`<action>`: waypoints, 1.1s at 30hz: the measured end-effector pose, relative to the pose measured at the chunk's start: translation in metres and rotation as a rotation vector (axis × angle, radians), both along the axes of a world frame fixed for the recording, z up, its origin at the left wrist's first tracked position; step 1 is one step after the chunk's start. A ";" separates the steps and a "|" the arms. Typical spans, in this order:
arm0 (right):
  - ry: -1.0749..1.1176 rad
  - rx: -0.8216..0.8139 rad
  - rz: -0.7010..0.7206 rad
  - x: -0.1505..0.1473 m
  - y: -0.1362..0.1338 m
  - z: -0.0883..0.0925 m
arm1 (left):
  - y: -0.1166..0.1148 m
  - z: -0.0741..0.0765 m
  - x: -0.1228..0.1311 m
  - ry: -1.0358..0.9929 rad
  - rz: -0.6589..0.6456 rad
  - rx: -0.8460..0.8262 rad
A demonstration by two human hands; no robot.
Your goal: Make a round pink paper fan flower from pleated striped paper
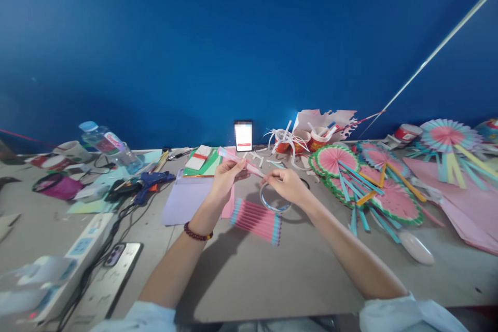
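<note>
My left hand (229, 179) is closed on a narrow folded strip of pink paper (252, 168) with a pale blue end, held above the table. My right hand (287, 185) is closed too, its fingertips pinching at the strip's lower right end. From that hand hangs a roll of tape (277, 209), its ring partly covered by the fingers. Below both hands, an accordion-pleated pink paper (257, 219) with blue edges lies on the table. Whether a length of tape runs along the strip cannot be made out.
Finished paper fans (336, 161) with ribbon strips lie at the right, beside pink sheets (462, 202). Lilac paper (187, 199), a blue glue gun (153, 181), a bottle (111, 142) and a power strip (80, 254) occupy the left. A lit phone (243, 136) stands against the blue wall.
</note>
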State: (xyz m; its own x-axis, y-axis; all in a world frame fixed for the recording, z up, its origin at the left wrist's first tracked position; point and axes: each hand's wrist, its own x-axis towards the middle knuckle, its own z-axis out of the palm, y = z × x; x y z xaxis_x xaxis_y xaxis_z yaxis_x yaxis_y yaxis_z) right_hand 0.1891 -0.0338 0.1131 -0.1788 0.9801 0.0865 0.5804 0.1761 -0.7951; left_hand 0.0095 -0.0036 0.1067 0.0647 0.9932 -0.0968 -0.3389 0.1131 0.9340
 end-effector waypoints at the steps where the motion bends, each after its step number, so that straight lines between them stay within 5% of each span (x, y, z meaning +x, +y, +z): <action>1: 0.004 -0.007 0.005 0.001 0.000 0.000 | 0.000 0.000 0.000 -0.001 -0.003 -0.004; 15: 0.030 -0.001 0.008 0.003 0.002 0.001 | -0.004 0.012 -0.001 -0.019 0.012 -0.015; 25: 0.096 -0.110 -0.034 0.001 0.000 0.004 | -0.001 0.000 0.005 -0.091 -0.030 0.034; 33: 0.095 0.061 -0.049 -0.002 0.000 0.000 | -0.018 0.005 0.015 0.227 -0.022 0.243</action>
